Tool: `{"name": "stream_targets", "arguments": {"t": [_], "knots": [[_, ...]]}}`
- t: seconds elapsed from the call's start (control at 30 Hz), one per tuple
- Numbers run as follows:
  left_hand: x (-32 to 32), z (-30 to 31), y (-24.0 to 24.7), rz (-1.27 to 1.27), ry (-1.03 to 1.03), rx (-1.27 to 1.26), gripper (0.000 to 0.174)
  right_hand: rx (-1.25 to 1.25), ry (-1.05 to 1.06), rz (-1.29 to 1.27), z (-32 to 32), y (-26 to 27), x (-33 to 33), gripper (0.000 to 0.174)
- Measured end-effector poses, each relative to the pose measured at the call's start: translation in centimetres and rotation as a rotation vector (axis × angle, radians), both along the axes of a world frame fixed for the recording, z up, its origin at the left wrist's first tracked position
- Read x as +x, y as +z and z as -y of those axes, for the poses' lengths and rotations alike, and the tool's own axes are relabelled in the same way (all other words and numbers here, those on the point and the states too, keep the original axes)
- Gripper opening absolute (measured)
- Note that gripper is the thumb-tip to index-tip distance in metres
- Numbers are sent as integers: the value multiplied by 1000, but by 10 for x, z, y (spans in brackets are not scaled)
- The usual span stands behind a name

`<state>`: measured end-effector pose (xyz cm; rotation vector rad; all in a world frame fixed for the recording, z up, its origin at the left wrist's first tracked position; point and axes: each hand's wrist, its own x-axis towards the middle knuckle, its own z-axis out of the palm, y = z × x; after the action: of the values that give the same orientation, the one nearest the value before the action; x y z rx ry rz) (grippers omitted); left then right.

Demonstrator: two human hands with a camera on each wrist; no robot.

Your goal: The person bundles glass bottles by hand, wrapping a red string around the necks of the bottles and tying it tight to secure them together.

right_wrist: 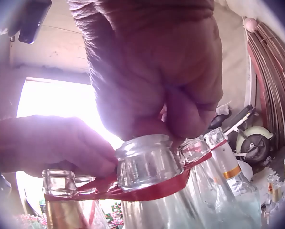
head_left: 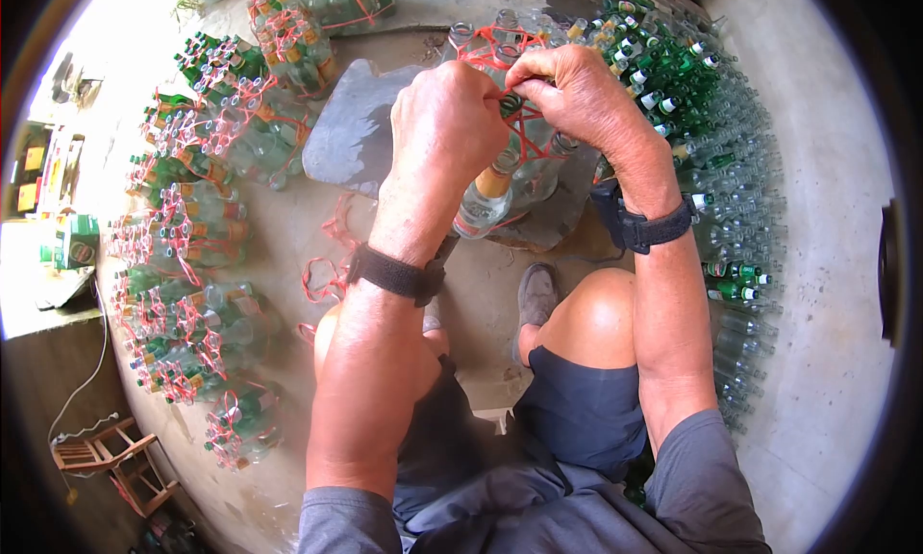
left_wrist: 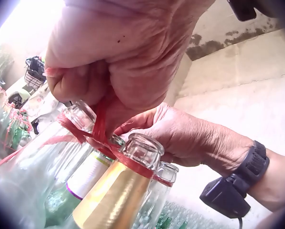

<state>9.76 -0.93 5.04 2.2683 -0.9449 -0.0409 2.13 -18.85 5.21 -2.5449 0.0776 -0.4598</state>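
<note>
Several glass bottles stand grouped, red plastic strip (left_wrist: 133,166) wound round their necks. One bottle (left_wrist: 115,195) has a gold neck wrapper; a clear bottle neck (right_wrist: 147,164) is close in the right wrist view. My left hand (head_left: 444,122) is curled above the group and pinches the red strip, which runs down from its fingers in the left wrist view. Just beside it, my right hand (head_left: 586,98) has thumb and forefinger pinched together at the strip over the bottle tops; its fingertips are partly hidden in the right wrist view.
Bundles of bottles tied with red strip (head_left: 207,227) line the left side. Loose green and clear bottles (head_left: 740,170) fill the right side along the wall. A grey slab (head_left: 351,122) lies left of the group, loose red strip (head_left: 322,280) on the floor, a wooden stool (head_left: 106,453) at lower left.
</note>
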Motion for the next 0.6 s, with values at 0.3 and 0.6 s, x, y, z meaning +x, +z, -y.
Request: {"name": "stream_targets", "arguments": {"t": [0.3, 0.6], "knots": [[3, 2, -5, 3, 41, -8, 20, -59, 54, -38, 4, 4, 10, 12], [-1, 4, -2, 57, 57, 81, 19, -57, 48, -153, 6, 5, 15, 19]]}}
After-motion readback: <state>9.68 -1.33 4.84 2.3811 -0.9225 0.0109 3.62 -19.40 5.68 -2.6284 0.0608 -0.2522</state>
